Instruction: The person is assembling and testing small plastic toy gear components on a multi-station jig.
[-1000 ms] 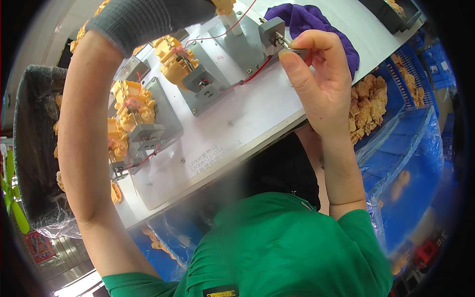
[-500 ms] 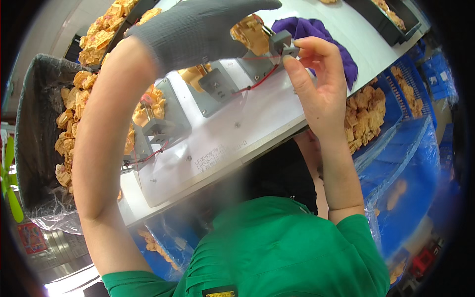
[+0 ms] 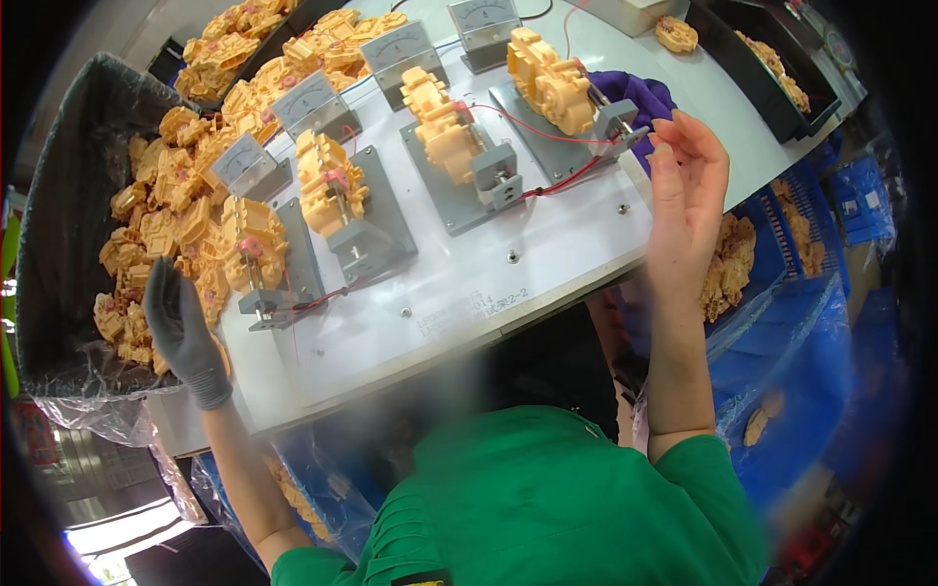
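Head view: the white panel (image 3: 459, 269) lay on the table (image 3: 718, 107) and served as the landmark. Four grey fixtures (image 3: 389, 205) stood along it, each carrying a yellow housing (image 3: 440, 132). The step in hand was judged to be a change-over between handling mounted units and reaching the loose stock. The next move would call for closing the left fingers around one loose housing without dragging its neighbours.

The gloved left hand (image 3: 183, 332) was positioned left of the panel, beside the pile of loose housings (image 3: 176, 230). Its fingers were extended and its thumb stood apart; no grasped part showed, and contact could not be determined.

The bare right hand (image 3: 690, 195) was at the panel's right edge, near the end block (image 3: 616, 119) of the rightmost fixture. Its fingers were bent toward the thumb; whether the tips met could not be determined.
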The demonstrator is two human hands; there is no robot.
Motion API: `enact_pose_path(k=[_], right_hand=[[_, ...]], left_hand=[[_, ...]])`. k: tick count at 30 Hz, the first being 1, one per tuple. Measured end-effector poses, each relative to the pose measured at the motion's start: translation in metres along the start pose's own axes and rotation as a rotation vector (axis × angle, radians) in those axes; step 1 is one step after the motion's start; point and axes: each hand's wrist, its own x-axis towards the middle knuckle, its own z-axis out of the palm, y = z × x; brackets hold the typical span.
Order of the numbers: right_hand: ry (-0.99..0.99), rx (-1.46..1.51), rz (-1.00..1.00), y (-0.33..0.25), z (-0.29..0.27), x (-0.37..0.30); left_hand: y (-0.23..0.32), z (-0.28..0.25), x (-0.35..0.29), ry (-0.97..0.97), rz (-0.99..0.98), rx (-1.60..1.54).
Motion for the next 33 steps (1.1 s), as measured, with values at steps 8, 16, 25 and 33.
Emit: enact_pose_path(k=[8, 16, 25, 33], right_hand=[[0.043, -0.096, 0.059, -0.002, 0.002, -0.001], [0.136, -0.152, 0.069, -0.004, 0.005, -0.002], [0.078, -0.042, 0.047, 0.003, -0.001, -0.001], [0.042, -0.029, 0.126, 0.001, 0.001, -0.002]], left_hand=[[-0.066, 0.044, -0.016, 0.085, -0.085, -0.117], [-0.072, 0.061, -0.02, 0.029, 0.093, -0.058], [-0.065, 0.057, -0.024, -0.06, -0.042, -0.097], [-0.059, 0.059, -0.023, -0.037, -0.049, -0.066]])
